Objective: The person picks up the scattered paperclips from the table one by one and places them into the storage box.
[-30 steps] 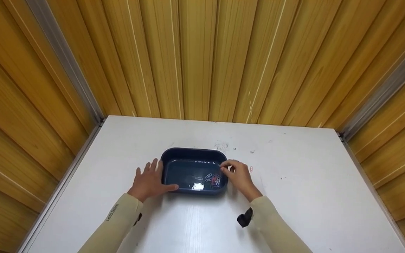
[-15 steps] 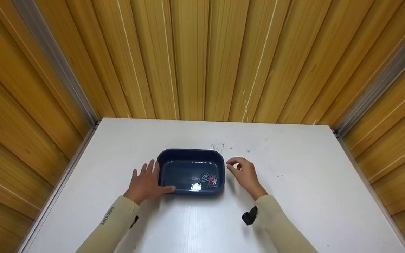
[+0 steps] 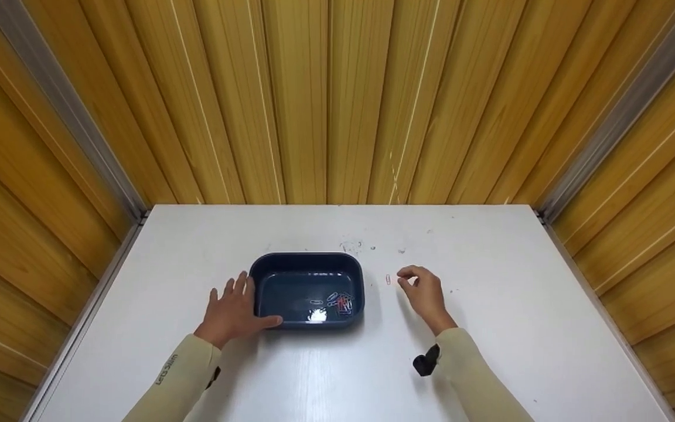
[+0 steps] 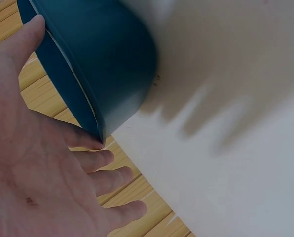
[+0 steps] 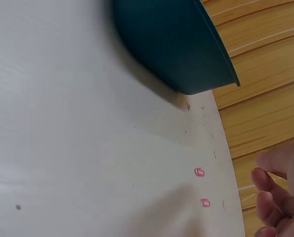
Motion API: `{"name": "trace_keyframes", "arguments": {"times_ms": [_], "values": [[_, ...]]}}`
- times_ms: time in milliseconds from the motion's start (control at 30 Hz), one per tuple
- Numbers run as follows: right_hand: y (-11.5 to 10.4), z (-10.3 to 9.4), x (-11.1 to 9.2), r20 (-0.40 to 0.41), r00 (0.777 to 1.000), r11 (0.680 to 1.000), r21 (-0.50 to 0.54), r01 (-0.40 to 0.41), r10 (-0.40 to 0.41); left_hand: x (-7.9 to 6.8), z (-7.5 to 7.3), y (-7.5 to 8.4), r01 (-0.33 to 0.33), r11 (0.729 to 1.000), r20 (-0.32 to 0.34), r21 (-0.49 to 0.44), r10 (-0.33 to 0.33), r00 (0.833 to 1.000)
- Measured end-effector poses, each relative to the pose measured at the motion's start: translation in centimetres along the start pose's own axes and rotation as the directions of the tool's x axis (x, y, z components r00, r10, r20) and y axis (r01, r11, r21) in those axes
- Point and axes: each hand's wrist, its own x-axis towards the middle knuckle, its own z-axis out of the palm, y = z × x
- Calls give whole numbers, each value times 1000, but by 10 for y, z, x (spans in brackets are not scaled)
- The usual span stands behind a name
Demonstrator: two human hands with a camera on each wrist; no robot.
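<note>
A dark blue rectangular tray (image 3: pixel 308 324) sits on the white table, with several paper clips (image 3: pixel 343 305), red and pale, mostly heaped in its right front corner. My left hand (image 3: pixel 232 313) rests against the tray's left side, fingers spread and thumb on the front rim. To the right of the tray, my right hand (image 3: pixel 425 296) hovers over the table with bent fingers and a small gap between thumb and index fingertips; I see nothing held there. Two red clips lie on the table near it: one paper clip (image 5: pixel 200 172) and another paper clip (image 5: pixel 205 202).
Wood-patterned panels (image 3: pixel 296 105) stand behind the table (image 3: pixel 490 363) and at both sides. Dark scuff marks (image 3: pixel 350 246) show on the tabletop behind the tray. A small black device (image 3: pixel 425 363) is at my right wrist.
My right hand has moved from above the tray's right rim out to the right, beside the loose red clips. The left hand stays on the tray. The head view has shifted slightly.
</note>
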Motion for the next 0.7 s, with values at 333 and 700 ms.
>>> {"name": "trace_keyframes", "arguments": {"times_ms": [333,700], "values": [[10,0,6,-2,998,998,-43,-56,56,1,-1,1,6,1000,-14,-9,-6,1000],[15,5,8,40,994,994,-27,-101,102,0,0,1,8,1000,-3,-18,-8,1000]]}}
